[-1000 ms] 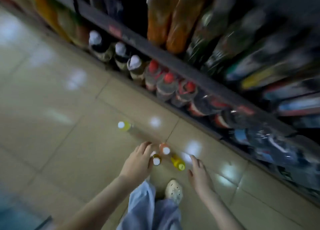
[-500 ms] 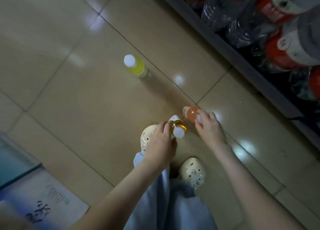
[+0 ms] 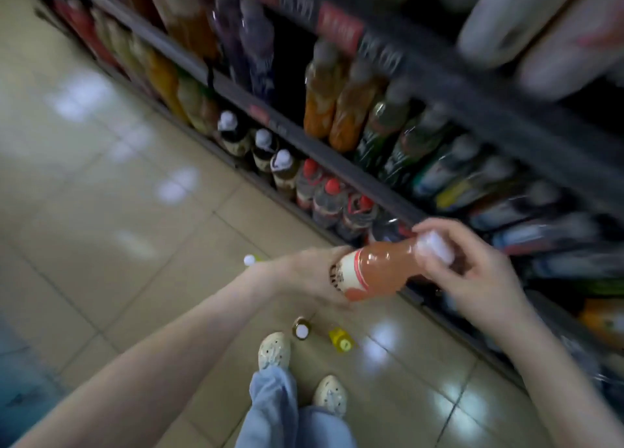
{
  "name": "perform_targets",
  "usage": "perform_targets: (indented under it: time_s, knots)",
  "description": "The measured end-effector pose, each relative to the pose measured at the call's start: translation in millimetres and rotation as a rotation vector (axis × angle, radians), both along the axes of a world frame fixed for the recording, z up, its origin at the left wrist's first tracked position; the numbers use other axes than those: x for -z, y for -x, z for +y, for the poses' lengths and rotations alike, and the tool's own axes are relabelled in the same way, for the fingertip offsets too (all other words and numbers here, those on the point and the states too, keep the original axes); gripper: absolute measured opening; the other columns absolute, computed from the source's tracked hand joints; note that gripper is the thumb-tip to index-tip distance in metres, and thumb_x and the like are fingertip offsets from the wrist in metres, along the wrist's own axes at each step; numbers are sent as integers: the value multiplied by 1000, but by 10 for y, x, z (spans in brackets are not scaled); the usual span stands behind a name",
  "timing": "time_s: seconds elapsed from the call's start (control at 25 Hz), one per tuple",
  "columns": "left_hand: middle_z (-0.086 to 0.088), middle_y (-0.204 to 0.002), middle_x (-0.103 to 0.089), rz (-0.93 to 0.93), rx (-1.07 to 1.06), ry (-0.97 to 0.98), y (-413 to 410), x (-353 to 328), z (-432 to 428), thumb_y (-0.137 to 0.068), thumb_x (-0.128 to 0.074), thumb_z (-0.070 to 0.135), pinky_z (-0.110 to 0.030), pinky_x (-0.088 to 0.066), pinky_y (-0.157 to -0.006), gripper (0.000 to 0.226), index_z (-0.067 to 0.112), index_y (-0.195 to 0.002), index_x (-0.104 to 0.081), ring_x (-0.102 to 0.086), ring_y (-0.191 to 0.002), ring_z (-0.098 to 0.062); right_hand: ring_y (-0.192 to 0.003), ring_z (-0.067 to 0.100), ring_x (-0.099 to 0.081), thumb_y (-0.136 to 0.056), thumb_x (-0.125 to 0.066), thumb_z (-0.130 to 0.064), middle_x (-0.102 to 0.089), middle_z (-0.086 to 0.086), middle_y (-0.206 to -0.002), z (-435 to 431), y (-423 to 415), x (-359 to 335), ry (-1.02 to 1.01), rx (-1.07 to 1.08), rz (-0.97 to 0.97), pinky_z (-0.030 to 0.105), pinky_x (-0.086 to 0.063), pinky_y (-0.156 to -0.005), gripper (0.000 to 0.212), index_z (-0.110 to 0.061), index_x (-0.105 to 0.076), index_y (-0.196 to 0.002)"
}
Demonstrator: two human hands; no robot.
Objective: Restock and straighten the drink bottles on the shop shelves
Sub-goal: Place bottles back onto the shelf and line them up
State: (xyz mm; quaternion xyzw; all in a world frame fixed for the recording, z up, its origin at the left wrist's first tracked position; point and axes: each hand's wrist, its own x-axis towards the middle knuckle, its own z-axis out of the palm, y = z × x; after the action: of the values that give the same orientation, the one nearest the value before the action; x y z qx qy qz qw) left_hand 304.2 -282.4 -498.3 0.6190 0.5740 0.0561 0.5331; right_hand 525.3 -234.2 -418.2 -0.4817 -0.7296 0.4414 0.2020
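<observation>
Head view: a glossy beige tiled floor is recorded beside dark shop shelves stocked with blurred bottles. One pink-orange bottle is held nearly sideways in front of the lowest shelf. Its base is gripped by the left hand, and its white cap is enclosed by the curled fingers of the right hand. Three small bottles are counted on the floor, two of them near the two shoes. Label print is not legible.

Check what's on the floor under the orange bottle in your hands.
On the tiles below the orange bottle sit an amber bottle and a yellow bottle. The left hand hides the floor behind it.
</observation>
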Motion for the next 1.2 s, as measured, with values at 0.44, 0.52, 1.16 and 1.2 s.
perform_targets:
  time_s: [0.44, 0.52, 1.16, 1.2]
  knots:
    - [2, -96, -69, -428, -10, 1, -277, -3088, 321, -71, -69, 45, -26, -52, -80, 45, 18, -107, -62, -66, -89, -13, -90, 27, -69, -67, -70, -54, -65, 2, -110, -103, 131, -2475, 257, 350, 412, 44, -59, -66, 66, -31, -41, -121]
    - [-2, -100, -69, -365, 74, -66, -202, -3418, 452, -75, -68, 46, -28, -51, -83, 47, 14, -109, -62, -66, -93, -16, -92, 22, -69, -69, -77, -41, -65, -1, -110, -88, 222, -2744, 187, 380, 445, 44, -59, -71, 58, -35, -41, -115]
    - [-3, -140, -43, -23, 23, -1414, -41, -4516, 1720, -94, -55, 26, -20, -28, -103, 44, 19, -137, -46, -38, -131, -17, -122, 1, -43, -76, -77, -20, -35, -11, -142, 202, 93, -3764, -875, 1135, 640, 18, -35, -103, 98, -28, -12, -148]
    - [-8, -145, -39, 4, 44, -1484, -81, -4512, 1775, -92, -57, 24, -27, -27, -107, 49, 20, -139, -44, -33, -135, -22, -120, -1, -40, -77, -77, -17, -33, -13, -138, 260, 50, -3812, -889, 1154, 616, 11, -33, -97, 97, -27, -12, -148]
